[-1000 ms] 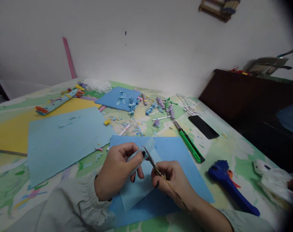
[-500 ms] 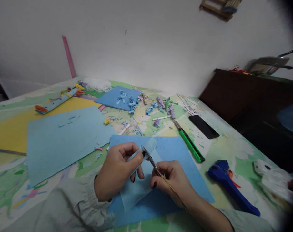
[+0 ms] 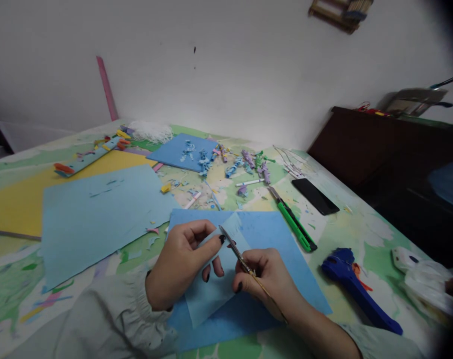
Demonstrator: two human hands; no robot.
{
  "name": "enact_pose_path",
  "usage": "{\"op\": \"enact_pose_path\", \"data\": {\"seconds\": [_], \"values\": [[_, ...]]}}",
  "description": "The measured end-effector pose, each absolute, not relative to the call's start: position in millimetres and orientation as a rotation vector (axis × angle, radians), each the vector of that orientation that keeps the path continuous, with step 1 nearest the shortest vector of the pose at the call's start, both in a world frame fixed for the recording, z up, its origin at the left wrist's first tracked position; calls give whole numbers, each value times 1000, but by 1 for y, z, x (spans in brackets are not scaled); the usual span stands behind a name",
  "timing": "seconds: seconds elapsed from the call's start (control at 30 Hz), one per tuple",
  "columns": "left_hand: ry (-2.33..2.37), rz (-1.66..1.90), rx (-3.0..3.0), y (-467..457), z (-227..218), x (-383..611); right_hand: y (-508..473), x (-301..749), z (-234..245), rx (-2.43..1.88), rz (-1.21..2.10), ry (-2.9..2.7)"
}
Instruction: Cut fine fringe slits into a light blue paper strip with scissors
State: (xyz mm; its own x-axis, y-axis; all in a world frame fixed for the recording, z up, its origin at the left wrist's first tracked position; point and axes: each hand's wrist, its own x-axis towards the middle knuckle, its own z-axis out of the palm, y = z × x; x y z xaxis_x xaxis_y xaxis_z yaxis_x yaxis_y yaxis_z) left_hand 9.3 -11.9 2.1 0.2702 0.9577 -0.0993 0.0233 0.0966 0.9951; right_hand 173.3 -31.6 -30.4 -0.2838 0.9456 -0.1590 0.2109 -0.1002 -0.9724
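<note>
Scissors (image 3: 238, 253) above blue sheet (image 3: 271, 229), gripped by right hand (image 3: 266, 281): thumb on the near side, fingers curled around the handle part, one gold handle running back below the palm toward the wrist. Blades lie nearly together and point away from the person, up and to the left; tips just beside the left thumbnail.

Left hand (image 3: 185, 264) over the left part of the blue sheet. Thumb and index finger pinch a pale blue strip (image 3: 231, 227); the lower fingers are loosely bent, two dark-nailed tips showing beneath it. Strip runs out past the thumb, its far end beyond the blades, with fine lines near that end. Whether the blades are biting into it: cannot tell.

Beneath both hands, on the blue sheet: pale blue piece (image 3: 211, 299), mostly flat, lower corner toward the person. Join between this piece and the strip hidden by the fingers.

Right of the blue sheet: green cutter (image 3: 294, 219), near its far right corner, blade out; black phone (image 3: 315, 196) farther right; blue tool (image 3: 361, 289) near the right edge. Left of the blue sheet: large pale blue sheet (image 3: 107, 219), partly over yellow sheet (image 3: 13, 204). Beyond the blue sheet: white stick (image 3: 250, 183) and curled purple pieces (image 3: 248, 159).
</note>
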Motion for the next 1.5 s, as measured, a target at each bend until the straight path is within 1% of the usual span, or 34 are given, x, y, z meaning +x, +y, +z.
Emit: {"op": "enact_pose_path", "data": {"seconds": [0.17, 0.37, 0.5, 1.0, 1.5], "values": [[1041, 915, 1255, -11, 3, 9, -32, 171, -25, -1279, 1480, -1462], [1091, 918, 1256, -12, 7, 10, -34, 173, -21, -1080, 1547, -1503], [1100, 925, 1276, -12, 5, 10, -34, 173, -22, -1060, 1551, -1504], [1093, 916, 1317, -11, 3, 9, -33, 172, -26, -1146, 1589, -1433], [1112, 915, 1325, -11, 3, 10, -31, 171, -25, -1306, 1474, -1492]]}}
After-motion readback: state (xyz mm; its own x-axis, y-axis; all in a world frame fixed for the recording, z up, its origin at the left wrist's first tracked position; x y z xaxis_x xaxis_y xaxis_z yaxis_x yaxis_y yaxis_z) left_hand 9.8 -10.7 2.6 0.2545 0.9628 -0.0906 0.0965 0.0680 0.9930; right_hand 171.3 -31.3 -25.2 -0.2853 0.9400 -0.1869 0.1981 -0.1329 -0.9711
